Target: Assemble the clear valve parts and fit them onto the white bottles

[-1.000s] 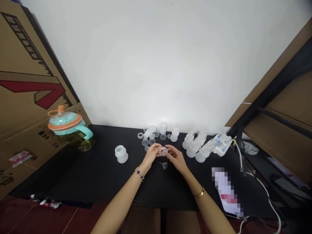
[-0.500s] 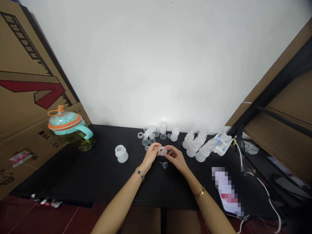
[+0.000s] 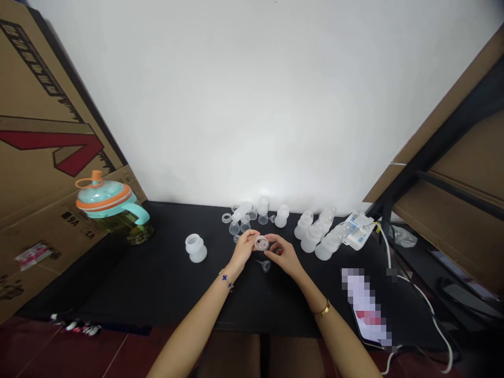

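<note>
1. A small clear ring-shaped part point(image 3: 261, 243) is held above the black surface point(image 3: 157, 283), pinched at its rim between the fingertips of the left hand point(image 3: 244, 249) and the right hand point(image 3: 284, 255), both closed on it.
2. The part is judged light, thin and slightly flexible; a grip at the rim is likely the safest.
3. A tiny clear funnel-like piece point(image 3: 265, 265) is seen lying just below the hands.
4. Behind them, small clear cups and rings point(image 3: 241, 220) are scattered; translucent white bottles point(image 3: 315, 236) are clustered to the right, their contents not discernible.
5. A lone white bottle point(image 3: 196, 248) stands left; a teal-lidded jug point(image 3: 112, 207) holds yellowish liquid.
</note>
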{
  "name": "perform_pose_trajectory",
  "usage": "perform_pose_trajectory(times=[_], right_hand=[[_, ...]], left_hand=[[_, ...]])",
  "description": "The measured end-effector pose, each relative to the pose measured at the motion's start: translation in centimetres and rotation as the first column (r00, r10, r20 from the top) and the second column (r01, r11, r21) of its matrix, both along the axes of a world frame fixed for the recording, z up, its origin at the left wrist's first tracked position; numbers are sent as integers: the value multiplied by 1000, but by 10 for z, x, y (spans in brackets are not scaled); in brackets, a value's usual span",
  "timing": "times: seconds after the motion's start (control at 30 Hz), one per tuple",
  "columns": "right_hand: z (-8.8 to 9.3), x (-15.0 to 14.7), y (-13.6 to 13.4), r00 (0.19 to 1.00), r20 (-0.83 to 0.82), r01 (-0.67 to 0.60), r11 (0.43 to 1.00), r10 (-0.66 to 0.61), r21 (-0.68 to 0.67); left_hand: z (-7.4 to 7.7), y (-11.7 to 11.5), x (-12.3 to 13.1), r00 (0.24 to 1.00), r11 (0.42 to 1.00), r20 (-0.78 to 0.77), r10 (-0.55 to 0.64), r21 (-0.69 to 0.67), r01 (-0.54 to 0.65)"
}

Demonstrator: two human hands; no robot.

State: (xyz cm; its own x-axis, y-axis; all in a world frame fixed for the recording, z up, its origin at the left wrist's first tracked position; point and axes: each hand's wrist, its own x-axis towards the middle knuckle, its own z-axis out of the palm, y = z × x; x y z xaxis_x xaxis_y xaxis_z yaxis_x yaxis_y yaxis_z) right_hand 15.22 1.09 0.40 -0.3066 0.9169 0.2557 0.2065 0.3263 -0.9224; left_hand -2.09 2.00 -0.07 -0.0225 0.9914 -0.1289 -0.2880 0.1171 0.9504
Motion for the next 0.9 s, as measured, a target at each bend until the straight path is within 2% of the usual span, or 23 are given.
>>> perform_pose_trajectory(times=[0.9], right_hand=[[-4,0,1,999,54,5,999,-7,51]], left_hand=[[-3,0,1,1000,1000,-11,8,24,-7]])
